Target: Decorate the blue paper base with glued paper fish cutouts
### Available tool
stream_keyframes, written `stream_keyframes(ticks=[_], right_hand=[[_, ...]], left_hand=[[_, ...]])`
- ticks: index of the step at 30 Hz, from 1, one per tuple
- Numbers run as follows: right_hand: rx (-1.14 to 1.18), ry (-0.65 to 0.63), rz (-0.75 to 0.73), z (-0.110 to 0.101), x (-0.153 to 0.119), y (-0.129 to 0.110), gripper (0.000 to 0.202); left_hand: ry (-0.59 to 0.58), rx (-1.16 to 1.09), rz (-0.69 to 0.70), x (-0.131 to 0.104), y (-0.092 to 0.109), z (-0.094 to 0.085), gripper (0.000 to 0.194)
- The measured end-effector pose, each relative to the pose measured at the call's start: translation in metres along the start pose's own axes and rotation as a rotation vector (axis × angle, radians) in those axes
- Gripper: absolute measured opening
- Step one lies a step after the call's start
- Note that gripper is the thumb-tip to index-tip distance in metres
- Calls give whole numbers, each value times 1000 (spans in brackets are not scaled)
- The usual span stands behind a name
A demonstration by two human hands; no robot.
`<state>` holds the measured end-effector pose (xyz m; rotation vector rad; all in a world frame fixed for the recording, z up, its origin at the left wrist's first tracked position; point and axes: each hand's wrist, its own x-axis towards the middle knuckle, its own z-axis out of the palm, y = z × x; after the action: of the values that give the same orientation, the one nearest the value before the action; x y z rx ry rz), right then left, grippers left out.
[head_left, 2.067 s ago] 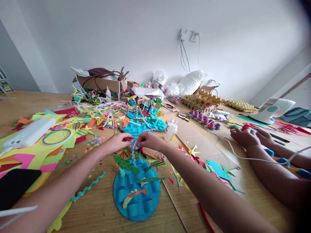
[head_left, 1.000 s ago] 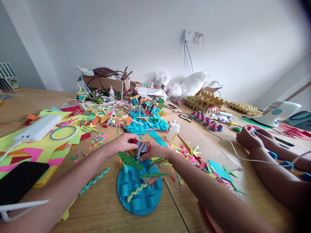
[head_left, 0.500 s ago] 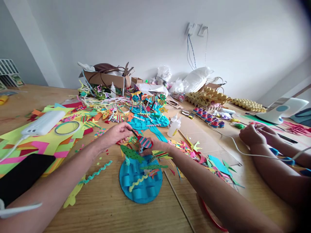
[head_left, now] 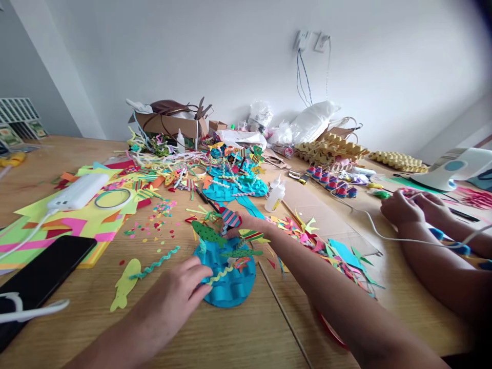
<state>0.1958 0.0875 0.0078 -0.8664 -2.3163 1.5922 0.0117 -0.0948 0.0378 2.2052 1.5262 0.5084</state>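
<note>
A blue disc of woven-looking card (head_left: 234, 294) lies before me, with paper fish standing up from it on wavy strips. My left hand (head_left: 180, 287) is at its left side, thumb and fingertips closed around the end of a yellow wavy strip (head_left: 223, 277). Behind the disc, my right hand (head_left: 248, 225) has its fingers mostly hidden by a striped paper fish (head_left: 231, 218), which it appears to hold. A dark green fish (head_left: 207, 233) stands beside it. Just beyond lies a black pen (head_left: 202, 196).
Left are coloured paper sheets (head_left: 77, 225), a black phone (head_left: 46, 282) and a yellow-green fish (head_left: 126, 284). Glue bottles (head_left: 275, 197), paper scraps (head_left: 300, 230) and a thin stick (head_left: 284, 312) lie right. Another person's hands (head_left: 411, 210) work at far right.
My left hand has let go of the black pen and come down towards me to the disc's left side. My right hand stays at the striped fish.
</note>
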Motion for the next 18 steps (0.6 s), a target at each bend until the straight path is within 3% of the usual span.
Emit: stream_keyframes(ticks=[4, 8, 18], right_hand=[[-20, 5, 11, 0, -2, -5, 35], [-43, 13, 14, 0, -2, -7, 31], [-44, 31, 22, 0, -1, -2, 33]], left_hand=[[-31, 131, -24, 17, 18, 15, 21], [-93, 174, -83, 25, 16, 22, 18], [-96, 138, -104, 26, 15, 27, 13]])
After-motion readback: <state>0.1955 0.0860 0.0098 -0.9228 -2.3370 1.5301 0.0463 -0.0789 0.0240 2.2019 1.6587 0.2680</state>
